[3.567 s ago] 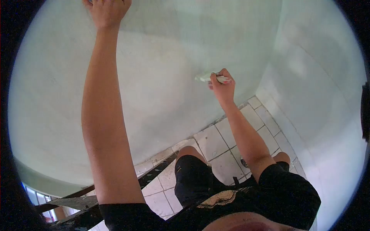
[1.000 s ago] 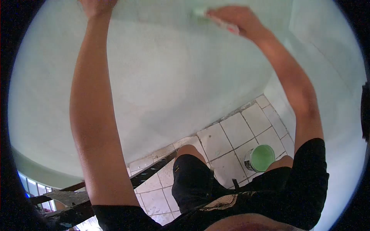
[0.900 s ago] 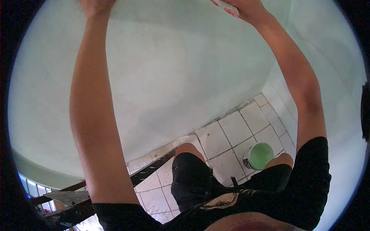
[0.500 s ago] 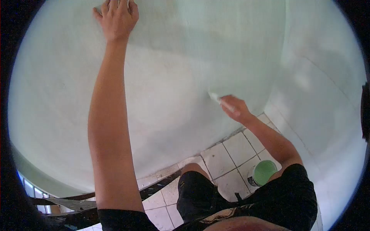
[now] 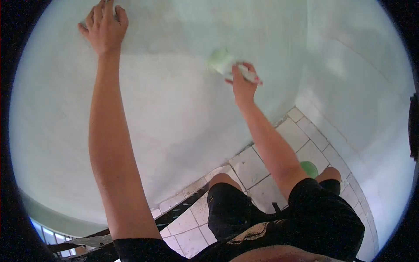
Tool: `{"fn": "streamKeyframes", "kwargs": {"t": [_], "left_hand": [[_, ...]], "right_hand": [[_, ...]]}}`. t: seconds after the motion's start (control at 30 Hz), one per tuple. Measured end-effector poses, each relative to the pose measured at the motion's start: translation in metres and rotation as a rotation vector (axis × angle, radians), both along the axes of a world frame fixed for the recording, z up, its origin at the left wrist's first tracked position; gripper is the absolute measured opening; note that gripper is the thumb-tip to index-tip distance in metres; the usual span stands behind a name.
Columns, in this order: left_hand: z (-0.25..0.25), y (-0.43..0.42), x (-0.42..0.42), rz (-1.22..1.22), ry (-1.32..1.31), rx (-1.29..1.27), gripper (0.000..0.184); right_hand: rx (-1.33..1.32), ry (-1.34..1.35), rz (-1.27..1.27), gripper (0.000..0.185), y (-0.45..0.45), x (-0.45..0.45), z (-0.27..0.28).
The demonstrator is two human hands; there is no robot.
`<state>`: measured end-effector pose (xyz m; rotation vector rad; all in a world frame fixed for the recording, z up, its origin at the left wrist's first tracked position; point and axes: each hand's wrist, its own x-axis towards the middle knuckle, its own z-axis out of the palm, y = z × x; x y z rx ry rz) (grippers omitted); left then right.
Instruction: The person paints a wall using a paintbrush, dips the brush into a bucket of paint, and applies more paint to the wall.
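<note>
My left hand lies on the pale green wall at the upper left, fingers spread, its fingertips near the top edge of the view. My right hand grips the handle of a paintbrush, blurred by motion. The wide, light green bristles are at the wall, left of that hand. A small red patch shows at the handle end. Below, partly behind my right arm, a tub of green paint sits on the floor.
White floor tiles meet the wall along a dirty seam. A second pale wall rises on the right, forming a corner. A dark, paint-spattered bar crosses at the lower left, near my legs.
My right hand has swung the paintbrush up and a little left along the wall. The view has shifted, and the paint tub is now more covered by my arm.
</note>
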<state>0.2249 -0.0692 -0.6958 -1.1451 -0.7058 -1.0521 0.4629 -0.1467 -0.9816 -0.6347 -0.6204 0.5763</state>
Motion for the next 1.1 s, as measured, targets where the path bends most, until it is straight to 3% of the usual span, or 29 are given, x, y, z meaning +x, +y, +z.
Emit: {"fn": "streamKeyframes", "kwargs": {"t": [0.07, 0.13, 0.2, 0.27, 0.33, 0.4, 0.43, 0.47, 0.6, 0.67, 0.7, 0.77, 0.83, 0.9, 0.93, 0.97, 1.0, 1.03, 1.07, 1.1], "left_hand": [[0.005, 0.007, -0.002, 0.075, -0.001, 0.008, 0.036], [0.006, 0.012, -0.006, -0.035, 0.026, 0.031, 0.036], [-0.001, -0.005, 0.002, 0.040, 0.004, 0.037, 0.037], [-0.013, -0.032, 0.017, -0.096, -0.092, -0.163, 0.033], [-0.013, -0.036, 0.017, -0.077, -0.110, -0.194, 0.034], [-0.015, -0.037, 0.018, -0.062, -0.122, -0.241, 0.035], [-0.013, -0.034, 0.017, -0.051, -0.126, -0.229, 0.036], [-0.012, -0.029, 0.016, -0.037, -0.127, -0.221, 0.037], [-0.013, -0.024, 0.013, -0.018, -0.102, -0.179, 0.037], [-0.013, -0.028, 0.016, -0.043, -0.130, -0.210, 0.037], [-0.013, -0.030, 0.016, -0.045, -0.137, -0.204, 0.037], [-0.014, -0.033, 0.016, -0.073, -0.123, -0.256, 0.038], [-0.015, -0.030, 0.015, -0.059, -0.122, -0.235, 0.038], [-0.011, -0.024, 0.012, -0.050, -0.127, -0.178, 0.038], [-0.007, -0.015, 0.006, 0.017, -0.069, -0.101, 0.037], [-0.004, -0.006, 0.001, 0.090, -0.015, -0.026, 0.037], [-0.007, -0.007, 0.005, -0.003, -0.033, -0.030, 0.035], [-0.012, -0.013, 0.010, -0.099, -0.049, -0.025, 0.033], [-0.011, -0.019, 0.012, -0.097, -0.046, -0.040, 0.033], [-0.012, -0.022, 0.013, -0.114, -0.051, -0.058, 0.034]], "right_hand": [[-0.075, 0.039, 0.003, 0.022, -0.007, -0.006, -0.056], [-0.206, 0.102, -0.016, 0.021, -0.027, -0.011, -0.099], [-0.247, 0.188, -0.033, 0.021, -0.048, -0.009, -0.121], [-0.281, 0.272, -0.049, 0.021, -0.054, -0.012, -0.125], [-0.356, 0.189, 0.029, 0.021, -0.044, -0.015, -0.104], [-0.270, 0.109, -0.016, 0.021, -0.016, -0.017, -0.072], [-0.156, 0.238, 0.008, 0.019, -0.004, -0.022, -0.043], [-0.193, 0.147, 0.008, 0.019, -0.005, -0.020, -0.003], [0.009, 0.264, -0.055, 0.024, -0.009, -0.021, 0.101], [0.220, 0.165, -0.119, 0.011, -0.025, -0.023, 0.129], [0.226, 0.158, -0.118, 0.011, -0.014, -0.022, 0.116], [0.363, -0.079, -0.355, 0.021, 0.019, -0.021, 0.063], [0.167, -0.175, -0.309, 0.022, 0.011, -0.034, -0.010], [-0.003, -0.360, -0.476, 0.018, 0.014, -0.036, -0.098], [-0.061, -0.272, -0.380, 0.015, 0.010, -0.038, -0.133], [-0.165, -0.096, -0.113, 0.013, -0.019, -0.038, -0.139], [-0.109, -0.148, -0.174, 0.012, -0.018, -0.031, -0.157], [-0.271, -0.188, -0.124, 0.015, -0.033, -0.025, -0.146], [-0.433, -0.231, -0.078, 0.018, -0.040, -0.017, -0.123], [-0.382, -0.248, -0.089, 0.018, -0.029, -0.008, -0.093]]}}
